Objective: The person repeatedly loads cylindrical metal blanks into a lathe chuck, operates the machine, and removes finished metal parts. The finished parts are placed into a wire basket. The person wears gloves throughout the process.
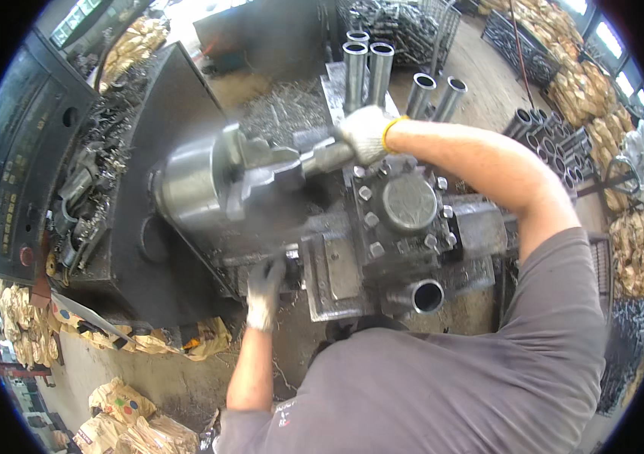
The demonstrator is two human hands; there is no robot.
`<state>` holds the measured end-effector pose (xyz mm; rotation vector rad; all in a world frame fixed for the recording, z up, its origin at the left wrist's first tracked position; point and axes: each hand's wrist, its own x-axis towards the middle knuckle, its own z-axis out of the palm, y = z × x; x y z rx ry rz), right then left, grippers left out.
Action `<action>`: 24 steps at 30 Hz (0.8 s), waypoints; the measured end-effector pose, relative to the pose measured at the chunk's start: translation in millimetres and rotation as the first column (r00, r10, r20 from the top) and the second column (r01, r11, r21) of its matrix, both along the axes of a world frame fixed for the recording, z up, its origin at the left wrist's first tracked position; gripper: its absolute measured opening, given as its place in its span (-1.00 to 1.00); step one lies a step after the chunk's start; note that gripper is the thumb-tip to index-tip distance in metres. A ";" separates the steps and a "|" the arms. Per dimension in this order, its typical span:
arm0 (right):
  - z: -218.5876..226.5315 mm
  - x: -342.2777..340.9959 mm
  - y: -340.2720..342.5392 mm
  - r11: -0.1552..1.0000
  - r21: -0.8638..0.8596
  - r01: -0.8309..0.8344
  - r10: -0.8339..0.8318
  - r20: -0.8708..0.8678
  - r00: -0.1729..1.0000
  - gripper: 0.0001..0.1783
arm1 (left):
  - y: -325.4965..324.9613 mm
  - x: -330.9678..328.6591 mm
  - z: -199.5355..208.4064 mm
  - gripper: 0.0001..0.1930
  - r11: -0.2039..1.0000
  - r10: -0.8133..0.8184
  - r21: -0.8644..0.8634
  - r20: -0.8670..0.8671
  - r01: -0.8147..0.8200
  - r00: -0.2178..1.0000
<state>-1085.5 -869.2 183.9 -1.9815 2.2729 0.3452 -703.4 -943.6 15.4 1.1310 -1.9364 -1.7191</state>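
Note:
A lathe stands in front of me with its round steel chuck (195,181) on the left, its stepped jaws (254,178) facing right. My right hand (368,135), in a white glove, is closed round the right end of a short grey metal cylinder (327,157) that lies level with the jaws. Whether the cylinder touches the jaws is blurred. My left hand (264,291), in a dirty glove, is low beside the carriage (333,276). Its darkened fingers look curled against a dark part there that I cannot make out. Between the hands sits the bolted square tool post (409,203).
Steel tubes (380,72) stand upright behind the lathe, with more tubes (553,144) stacked at the right. Metal shavings (276,110) lie in the far tray. A control panel (15,181) is at the left. Paper sacks (129,416) lie on the floor at lower left.

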 end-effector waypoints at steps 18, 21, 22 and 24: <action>-24.8 5.7 -48.1 0.903 0.410 0.132 -0.311 0.408 0.858 -0.43 | -11.7 269.5 -85.7 -0.57 0.366 0.930 0.442 -0.154 -0.819 0.333; -12.0 34.6 -65.5 0.908 0.343 0.242 -0.407 0.574 0.711 -0.47 | -20.7 252.1 -43.5 -0.53 0.310 0.950 0.594 -0.169 -0.742 0.261; -20.4 34.5 -67.6 0.915 0.336 0.223 -0.394 0.628 0.671 -0.47 | -22.6 266.6 -45.5 -0.53 0.335 0.939 0.642 -0.164 -0.690 0.304; -31.6 22.7 -66.2 0.930 0.311 0.197 -0.366 0.719 0.591 -0.47 | -29.6 282.8 -44.5 -0.52 0.382 0.905 0.736 -0.175 -0.559 0.388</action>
